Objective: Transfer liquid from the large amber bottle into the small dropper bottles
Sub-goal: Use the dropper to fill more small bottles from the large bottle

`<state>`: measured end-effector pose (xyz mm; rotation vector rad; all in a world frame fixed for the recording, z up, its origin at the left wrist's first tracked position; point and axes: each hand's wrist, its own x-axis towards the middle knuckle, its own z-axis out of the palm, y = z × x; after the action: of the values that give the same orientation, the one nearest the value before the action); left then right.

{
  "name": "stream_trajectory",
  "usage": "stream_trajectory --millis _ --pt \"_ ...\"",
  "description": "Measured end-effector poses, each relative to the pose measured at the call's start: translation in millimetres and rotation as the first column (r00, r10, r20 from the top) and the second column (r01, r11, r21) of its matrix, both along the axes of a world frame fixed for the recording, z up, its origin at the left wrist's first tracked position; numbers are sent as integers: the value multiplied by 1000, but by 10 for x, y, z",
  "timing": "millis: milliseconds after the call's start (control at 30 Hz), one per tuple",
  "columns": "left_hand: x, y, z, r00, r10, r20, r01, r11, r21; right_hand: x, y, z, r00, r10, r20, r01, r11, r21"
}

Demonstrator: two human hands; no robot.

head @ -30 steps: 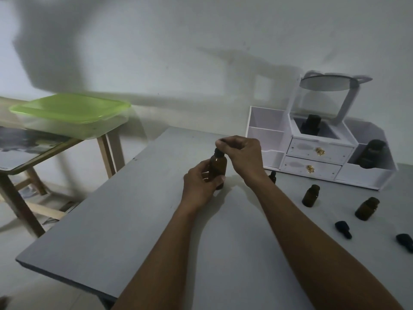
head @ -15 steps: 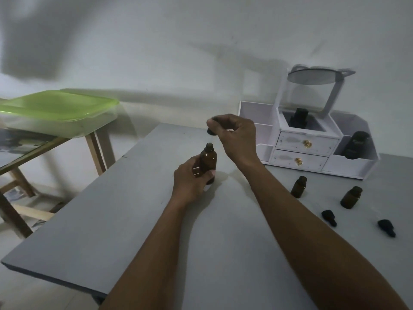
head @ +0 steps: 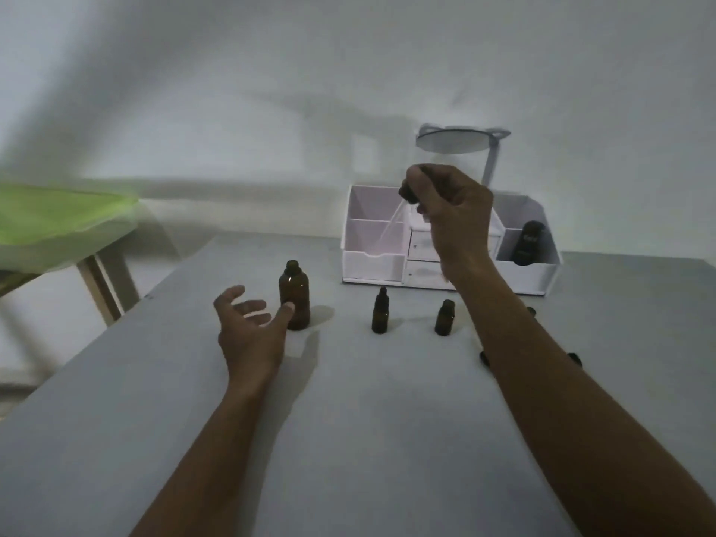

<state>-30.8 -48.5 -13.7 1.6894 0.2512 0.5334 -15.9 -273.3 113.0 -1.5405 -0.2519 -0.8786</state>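
Head view: the only camera we have (dim, and blurred toward the left edge).
Left hand: our left hand [head: 248, 327] hovers low over the table [head: 348, 439], released, fingers spread and holding nothing; the thumb tip overlaps the lower front of the bottle, and we cannot tell whether it touches.
Large amber bottle: the large amber bottle [head: 294, 300] stands upright on the table just beside the left hand, its neck uncapped.
Right hand: our right hand [head: 453, 215] is raised in front of the organizer, fingertips pinching the dark bulb of a dropper [head: 407, 193].
Pipette: the dropper's clear tube slants down and to the left, in the air.
Small dropper bottles: two stand upright between the forearms, well apart from each other; the left small bottle [head: 380, 316] carries a narrow top, the right small bottle [head: 444, 317] looks open.
Loose caps: two dark caps [head: 575, 358] peek out on either side of the right forearm.
Organizer: a white organizer [head: 372, 261] sits at the table's far edge, a dark bottle [head: 529, 242] in its right compartment.
Far left: a green-lidded container [head: 58, 215] on another table.
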Motion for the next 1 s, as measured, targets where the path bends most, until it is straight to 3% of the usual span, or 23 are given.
stream_trajectory --millis 67,167,300,367,600,1000 --pt "-169 -170 43 999 -25 -26 25 1000 -5 -61 -301 -49 999 -43 -23 43 999 0" --pt "-362 -345 26 976 -193 -99 200 977 67 -107 -571 -127 995 -91 -51 92 996 15" --pt "-512 -747 19 844 -493 -213 531 826 190 -166 -972 -238 986 -117 -119 122 992 34" --pt "-492 -962 -7 796 -556 -240 604 762 235 -178 -1093 -306 981 -112 -157 117 993 26" --pt "-149 -1573 -107 802 -579 -150 597 791 134 -107 -1296 -500 965 -127 -228 123 992 -32" --pt "203 -1894 -180 827 -557 -77 558 796 234 -22 -1267 -597 973 -135 -189 130 991 -38"
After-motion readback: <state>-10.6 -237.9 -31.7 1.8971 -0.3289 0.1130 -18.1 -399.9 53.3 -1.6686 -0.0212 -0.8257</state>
